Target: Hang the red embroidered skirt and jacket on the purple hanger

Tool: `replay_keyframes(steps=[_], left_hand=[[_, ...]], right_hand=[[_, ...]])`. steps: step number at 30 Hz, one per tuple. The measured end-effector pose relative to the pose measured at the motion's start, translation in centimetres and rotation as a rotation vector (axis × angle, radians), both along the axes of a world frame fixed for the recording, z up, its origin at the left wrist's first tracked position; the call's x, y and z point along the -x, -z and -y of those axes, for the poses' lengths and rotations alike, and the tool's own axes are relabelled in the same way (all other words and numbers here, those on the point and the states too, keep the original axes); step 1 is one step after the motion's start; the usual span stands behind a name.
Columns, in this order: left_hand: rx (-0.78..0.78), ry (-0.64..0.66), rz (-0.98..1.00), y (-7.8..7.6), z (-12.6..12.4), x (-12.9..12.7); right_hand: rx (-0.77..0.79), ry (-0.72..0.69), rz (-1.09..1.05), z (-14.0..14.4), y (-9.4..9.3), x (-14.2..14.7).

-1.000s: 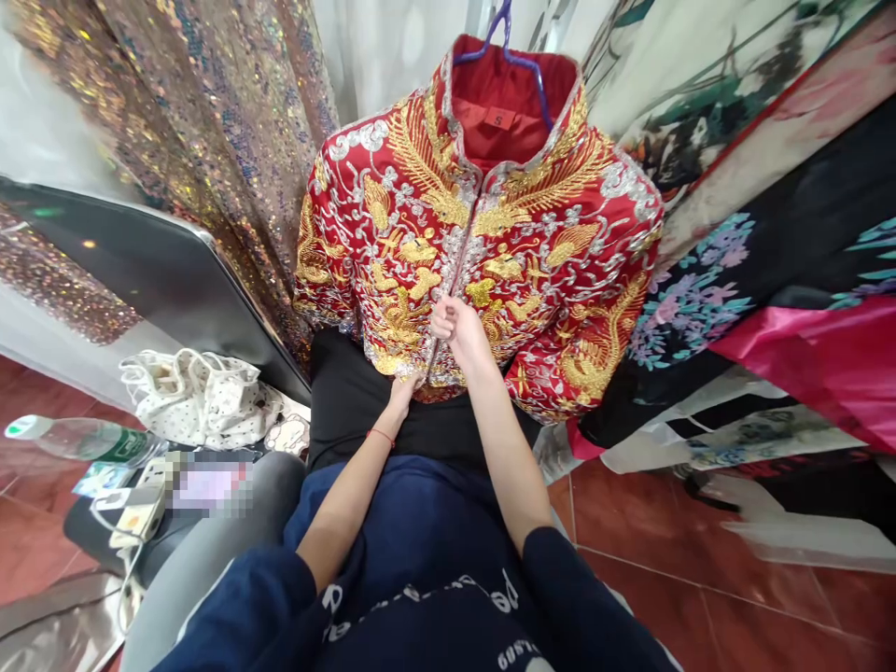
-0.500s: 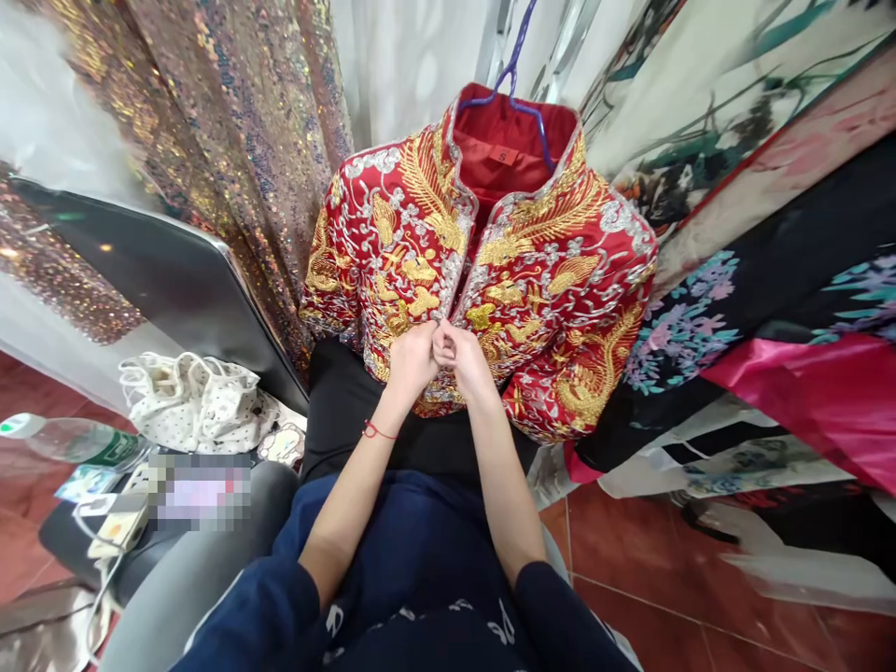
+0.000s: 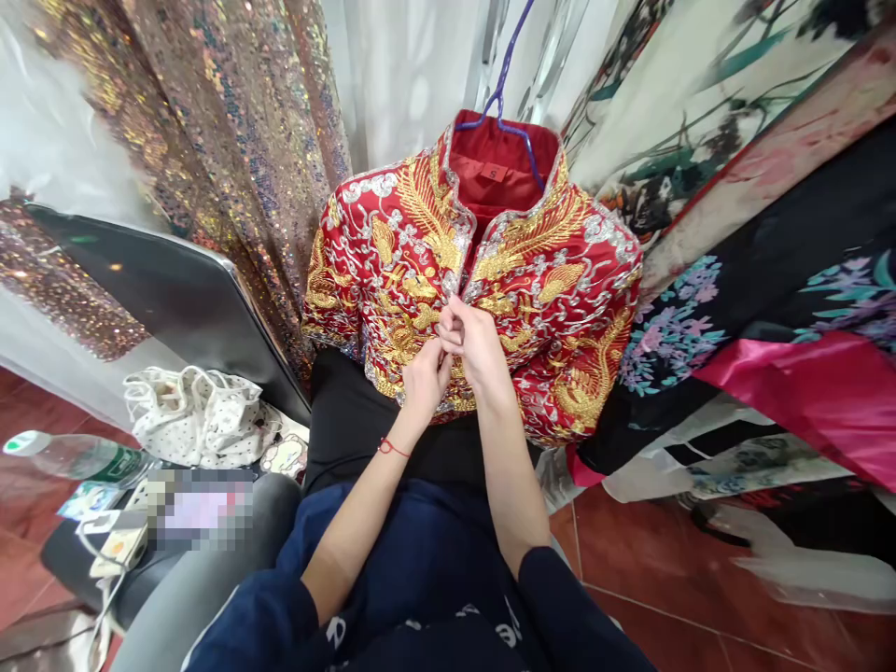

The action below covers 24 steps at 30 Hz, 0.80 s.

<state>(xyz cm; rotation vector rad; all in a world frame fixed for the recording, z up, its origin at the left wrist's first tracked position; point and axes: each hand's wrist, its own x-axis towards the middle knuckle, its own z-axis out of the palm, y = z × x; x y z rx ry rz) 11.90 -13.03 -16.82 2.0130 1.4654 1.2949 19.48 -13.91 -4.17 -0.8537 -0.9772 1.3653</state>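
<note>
A red jacket (image 3: 560,280) with gold and silver embroidery hangs before me on a purple hanger (image 3: 505,79). It has a stand collar, and an "S" label (image 3: 493,172) shows inside the neck. My right hand (image 3: 470,338) is closed at the centre front, its fingers pinching the jacket's edge just below where the opening parts. Slightly lower and to the left, my left hand (image 3: 424,377) is also closed in a pinch on the jacket front, its fingertips against the right hand's. My fingers hide whatever fastening lies there.
Left of the jacket are a sequinned cloth (image 3: 231,140) and a dark glossy panel (image 3: 161,271). A spotted white bag (image 3: 200,415), a plastic bottle (image 3: 84,457) and a power strip (image 3: 120,546) lie at the left. Printed garments (image 3: 756,308) hang on the right.
My right hand has moved up along the jacket front, and my left hand now sits below it instead of beside it. The jacket appears slightly lower in view.
</note>
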Motion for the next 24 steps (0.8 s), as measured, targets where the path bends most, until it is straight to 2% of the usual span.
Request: replay_keyframes(steps=[6,9,12,15,16,18,20,22,24], left_hand=[[-0.028,-0.006,0.047,-0.1,-0.2,0.0],[-0.047,-0.003,0.06,0.2,-0.3,-0.2],[-0.043,0.006,0.069,0.2,-0.4,-0.2],[0.012,0.067,0.008,-1.2,-1.0,1.0],[0.015,0.103,-0.027,-2.2,-1.5,1.8],[-0.051,0.166,-0.09,-5.1,-2.8,3.6],[-0.242,0.137,-0.113,-9.1,-4.4,5.5],[-0.434,0.085,-0.129,-13.5,-6.1,6.6],[-0.552,0.117,-0.243,-17.5,-7.6,6.9]], right_hand=[[-0.052,0.01,0.046,-1.4,-3.4,0.2],[-0.104,0.074,0.02,-2.5,-4.7,0.7],[-0.161,0.126,-0.014,-3.3,-5.4,1.2],[-0.17,0.054,0.103,-3.0,-5.1,0.4],[-0.167,-0.012,0.188,-2.7,-5.0,-0.2],[-0.186,-0.146,0.383,-1.8,-4.8,-1.9],[-0.262,-0.156,0.554,-0.8,-5.0,-4.0],[-0.389,0.047,0.672,-0.3,-5.9,-6.0],[-0.537,0.368,0.784,-0.2,-7.3,-7.6]])
